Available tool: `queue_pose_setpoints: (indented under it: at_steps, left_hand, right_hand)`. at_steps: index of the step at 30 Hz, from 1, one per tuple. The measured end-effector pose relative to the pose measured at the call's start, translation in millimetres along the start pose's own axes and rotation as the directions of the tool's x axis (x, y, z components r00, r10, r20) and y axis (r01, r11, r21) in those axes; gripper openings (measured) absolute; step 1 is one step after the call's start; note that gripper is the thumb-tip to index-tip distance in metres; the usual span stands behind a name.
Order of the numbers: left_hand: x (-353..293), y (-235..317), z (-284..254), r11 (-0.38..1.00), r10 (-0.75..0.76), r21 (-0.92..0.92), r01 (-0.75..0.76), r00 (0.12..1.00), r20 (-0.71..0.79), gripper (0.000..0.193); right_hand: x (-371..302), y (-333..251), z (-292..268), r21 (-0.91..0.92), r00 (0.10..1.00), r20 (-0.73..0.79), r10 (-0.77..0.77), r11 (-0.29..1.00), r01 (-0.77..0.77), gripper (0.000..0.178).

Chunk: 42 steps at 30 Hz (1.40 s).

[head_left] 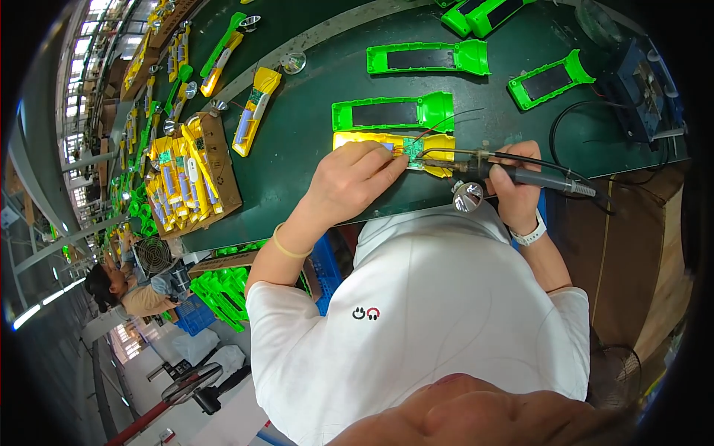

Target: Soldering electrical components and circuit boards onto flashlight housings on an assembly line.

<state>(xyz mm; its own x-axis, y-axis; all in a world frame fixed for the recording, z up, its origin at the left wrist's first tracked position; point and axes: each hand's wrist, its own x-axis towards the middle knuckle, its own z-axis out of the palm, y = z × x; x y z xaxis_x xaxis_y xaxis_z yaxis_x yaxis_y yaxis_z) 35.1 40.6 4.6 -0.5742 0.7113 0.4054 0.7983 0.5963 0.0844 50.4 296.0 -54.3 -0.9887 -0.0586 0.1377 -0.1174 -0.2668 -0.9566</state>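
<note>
On the green bench in front of me lies a yellow flashlight housing half (440,140) with a green circuit board (413,152) and a purple-blue battery cell partly under my fingers. My left hand (351,178) rests over its left part, thumb and fingers pinched at the board's edge; whatever they hold is hidden. My right hand (517,182) grips a soldering iron (532,177) with a dark handle, a thin tube running alongside it. The iron points left toward the board; contact is unclear. A shiny reflector cup (468,197) lies just below the iron. A thin dark wire rises from the board.
Green housing halves (390,113) (428,58) (550,79) lie beyond and right. A yellow assembly (255,111) and a carton (223,167) of similar assemblies stand left. A blue metal device (643,82) sits far right, with a black cable (554,134). Another person (137,290) works at far left.
</note>
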Motion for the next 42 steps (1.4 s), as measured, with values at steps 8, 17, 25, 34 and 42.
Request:
queue_pose_setpoints:
  at_steps: [8,17,25,34,42]
  left_hand:
    - [3,0,-3,1.0,0.009,0.003,-0.009,1.0,0.001,0.025]
    - [64,-6,32,0.866,-0.332,-0.343,0.363,0.932,0.147,0.02]
    - [33,-13,13,0.618,-0.25,-0.751,0.233,0.964,0.093,0.015]
    - [31,4,38,0.86,-0.364,-0.419,0.292,0.926,-0.102,0.014]
    - [25,-18,32,0.809,-0.487,-0.387,0.442,0.873,-0.02,0.007]
  right_hand:
    - [6,-12,-6,0.304,0.993,-0.118,0.006,0.952,0.03,0.019]
    - [27,-32,-8,0.288,0.942,-0.308,-0.131,0.931,0.223,0.017]
    - [41,-30,-13,0.287,0.923,-0.372,-0.101,0.933,0.218,0.017]
    - [50,-29,-1,0.227,0.961,-0.263,-0.08,0.963,0.142,0.015]
    - [54,-22,-6,0.11,0.996,-0.077,0.044,0.993,-0.035,0.02]
